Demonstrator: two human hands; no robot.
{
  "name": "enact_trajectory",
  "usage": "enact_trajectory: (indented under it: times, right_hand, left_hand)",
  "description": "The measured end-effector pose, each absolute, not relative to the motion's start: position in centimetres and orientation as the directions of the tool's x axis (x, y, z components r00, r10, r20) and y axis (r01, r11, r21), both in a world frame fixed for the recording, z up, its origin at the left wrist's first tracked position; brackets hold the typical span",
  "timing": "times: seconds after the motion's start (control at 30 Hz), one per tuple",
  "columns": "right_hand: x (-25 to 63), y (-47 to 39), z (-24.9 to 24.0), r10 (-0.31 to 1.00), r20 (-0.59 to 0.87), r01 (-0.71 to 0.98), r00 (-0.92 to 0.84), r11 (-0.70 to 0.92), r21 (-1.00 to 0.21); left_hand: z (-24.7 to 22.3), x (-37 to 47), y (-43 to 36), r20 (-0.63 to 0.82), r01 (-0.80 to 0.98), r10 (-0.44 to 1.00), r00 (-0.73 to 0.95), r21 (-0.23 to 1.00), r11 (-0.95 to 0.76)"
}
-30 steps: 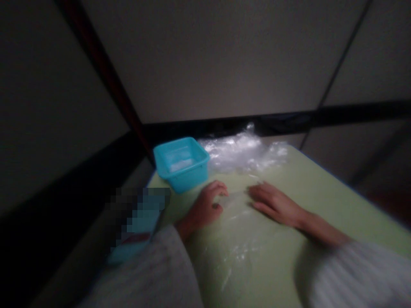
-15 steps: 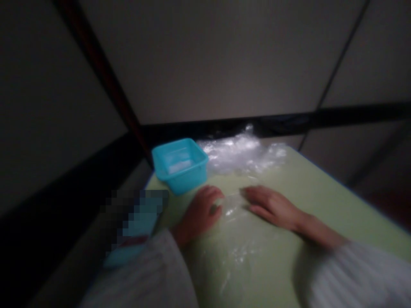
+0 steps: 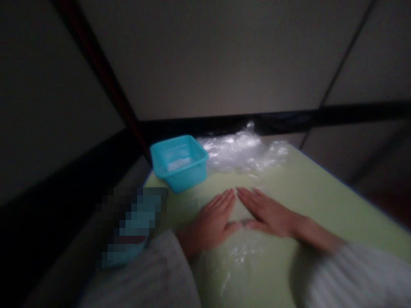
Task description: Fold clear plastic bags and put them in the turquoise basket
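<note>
clear film [image 3: 239, 253] with blurred outline, pixelated item [image 3: 136, 220] unclear, right sleeve [image 3: 356, 273] cut off

The left hand [image 3: 213, 222] and right hand [image 3: 269, 214] lie palm down over thin clear film [image 3: 240, 254] on the yellow-green surface [image 3: 327, 209], each grip flattened, fingers straight. Their fingertips nearly meet — thumbs close together too — framing a small triangle. Beyond them stands a turquoise basket [image 3: 188, 178], upright, with something pale inside. Crumpled clear plastic [image 3: 237, 152] spreads just right of it, along the far edge. Grey sleeves [image 3: 150, 273] cover both forearms; left of the hands, a teal item [image 3: 138, 220] is blurred into pixels.
</note>
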State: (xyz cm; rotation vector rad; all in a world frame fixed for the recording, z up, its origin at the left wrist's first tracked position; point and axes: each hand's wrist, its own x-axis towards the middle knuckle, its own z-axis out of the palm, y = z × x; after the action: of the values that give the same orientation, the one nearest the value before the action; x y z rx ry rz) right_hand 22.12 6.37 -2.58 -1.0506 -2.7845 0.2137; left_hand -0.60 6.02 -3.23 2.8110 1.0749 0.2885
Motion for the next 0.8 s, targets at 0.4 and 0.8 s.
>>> enact_trajectory:
  times: [0.4, 0.8]
  right_hand:
    - [26.3, 6.2, -3.3, 0.738, 0.142, 0.734, -0.659, 0.673, -0.093]
    - [27.0, 6.1, -2.4, 0.817, 0.026, 0.805, -0.575, 0.572, -0.159]
  left_hand:
    - [-3.0, -0.4, 5.9, 0.069, 0.664, 0.677, 0.733, 0.143, -0.734]
    - [-3.3, -0.7, 6.0, 0.116, 0.649, 0.670, 0.733, 0.174, -0.741]
